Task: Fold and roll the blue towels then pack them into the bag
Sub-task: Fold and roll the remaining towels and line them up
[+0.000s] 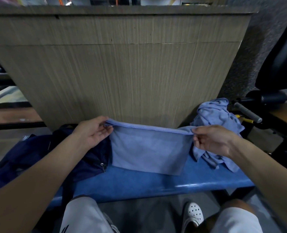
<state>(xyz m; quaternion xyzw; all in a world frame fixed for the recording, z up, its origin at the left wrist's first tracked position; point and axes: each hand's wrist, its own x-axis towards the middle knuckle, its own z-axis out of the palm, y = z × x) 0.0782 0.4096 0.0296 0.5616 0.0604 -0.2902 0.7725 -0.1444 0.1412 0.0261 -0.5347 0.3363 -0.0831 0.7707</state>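
Blue terry cloth stretched between both hands: the left hand [95,130] pinched one top corner of the folded towel [149,148] and the right hand [213,140] pinched the other. It hung over the blue counter [139,182], between the navy bag [43,157] at left and a crumpled towel pile [216,118] at right.

No text, label, brand or number can be read on the blue towel [147,148] or anywhere else.
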